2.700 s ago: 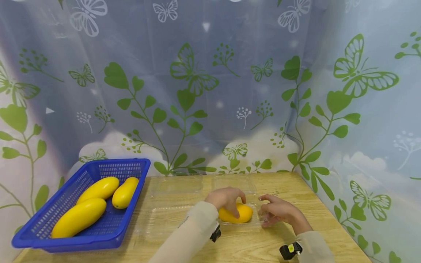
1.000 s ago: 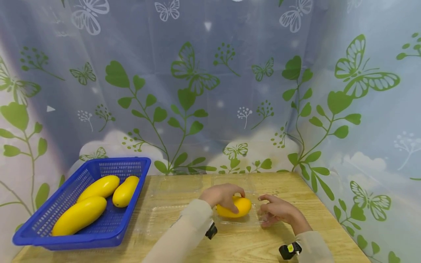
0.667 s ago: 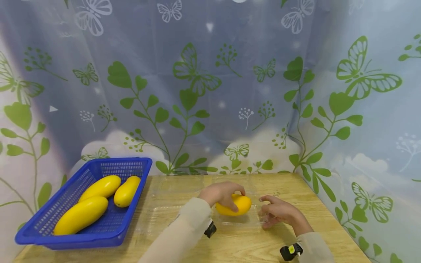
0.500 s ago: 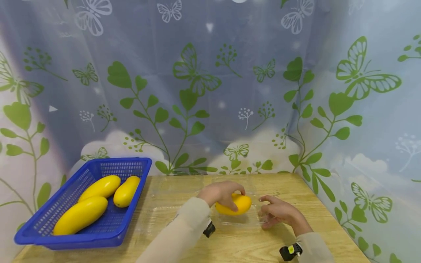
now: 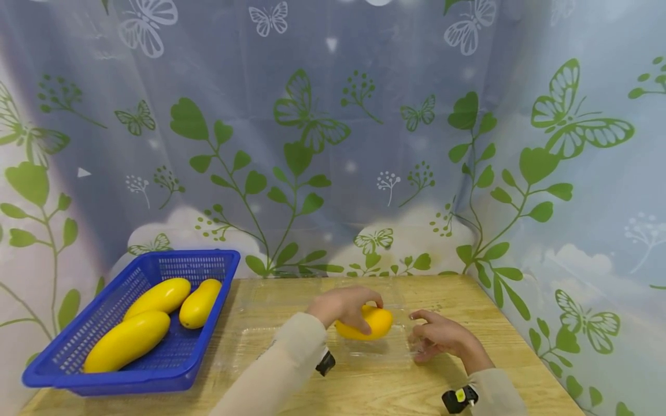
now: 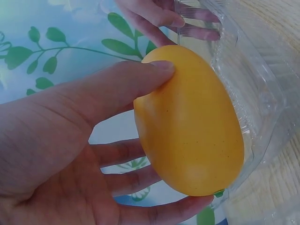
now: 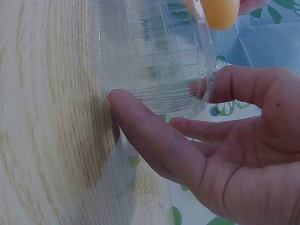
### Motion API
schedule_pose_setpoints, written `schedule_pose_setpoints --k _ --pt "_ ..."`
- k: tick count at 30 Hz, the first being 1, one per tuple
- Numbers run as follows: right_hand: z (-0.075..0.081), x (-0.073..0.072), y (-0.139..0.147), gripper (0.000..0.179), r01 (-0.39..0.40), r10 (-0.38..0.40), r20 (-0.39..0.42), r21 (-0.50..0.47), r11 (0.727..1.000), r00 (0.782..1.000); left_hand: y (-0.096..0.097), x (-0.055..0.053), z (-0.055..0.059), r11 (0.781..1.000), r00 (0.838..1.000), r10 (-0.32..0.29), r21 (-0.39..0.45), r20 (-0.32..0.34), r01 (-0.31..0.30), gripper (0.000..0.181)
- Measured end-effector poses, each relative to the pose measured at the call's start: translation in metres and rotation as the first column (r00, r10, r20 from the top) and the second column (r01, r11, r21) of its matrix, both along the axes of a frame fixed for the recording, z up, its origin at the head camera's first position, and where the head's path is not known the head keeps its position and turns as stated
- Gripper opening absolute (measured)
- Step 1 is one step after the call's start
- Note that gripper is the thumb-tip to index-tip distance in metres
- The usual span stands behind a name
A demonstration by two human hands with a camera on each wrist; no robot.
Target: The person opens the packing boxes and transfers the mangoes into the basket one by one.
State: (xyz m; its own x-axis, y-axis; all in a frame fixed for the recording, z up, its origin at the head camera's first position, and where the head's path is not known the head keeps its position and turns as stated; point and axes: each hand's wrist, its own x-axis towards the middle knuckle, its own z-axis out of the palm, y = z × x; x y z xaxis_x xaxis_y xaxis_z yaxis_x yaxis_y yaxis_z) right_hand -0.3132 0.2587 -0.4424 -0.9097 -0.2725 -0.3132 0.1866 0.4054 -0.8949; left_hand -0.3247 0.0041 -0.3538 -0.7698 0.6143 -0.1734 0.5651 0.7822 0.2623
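Observation:
My left hand (image 5: 346, 309) grips a yellow-orange mango (image 5: 377, 322), thumb on one side and fingers on the other. In the left wrist view the mango (image 6: 192, 126) fills the middle, its whole near side showing. It hangs a little above a clear plastic container (image 5: 372, 349) on the table. My right hand (image 5: 442, 335) holds that container's right end. In the right wrist view one fingertip shows through the clear wall of the container (image 7: 150, 56), while other fingers of the right hand (image 7: 220, 136) lie along its outside.
At left stands a blue basket (image 5: 192, 375) with a yellow mango-shaped fruit (image 5: 127, 341) and two more like it. Another clear plastic container (image 5: 265, 346) lies between basket and hands. A patterned curtain (image 5: 333, 144) closes off the table's back and right side.
My left hand has raised the mango from the clear container and shifted it slightly left. The right hand has stayed at the container's end.

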Motion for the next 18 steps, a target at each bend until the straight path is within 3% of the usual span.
schedule_pose_setpoints --k 18 --pt "0.001 0.000 0.003 0.062 -0.021 0.021 0.006 -0.004 1.000 1.000 -0.028 -0.002 0.002 0.998 1.000 0.013 0.068 0.013 -0.014 0.050"
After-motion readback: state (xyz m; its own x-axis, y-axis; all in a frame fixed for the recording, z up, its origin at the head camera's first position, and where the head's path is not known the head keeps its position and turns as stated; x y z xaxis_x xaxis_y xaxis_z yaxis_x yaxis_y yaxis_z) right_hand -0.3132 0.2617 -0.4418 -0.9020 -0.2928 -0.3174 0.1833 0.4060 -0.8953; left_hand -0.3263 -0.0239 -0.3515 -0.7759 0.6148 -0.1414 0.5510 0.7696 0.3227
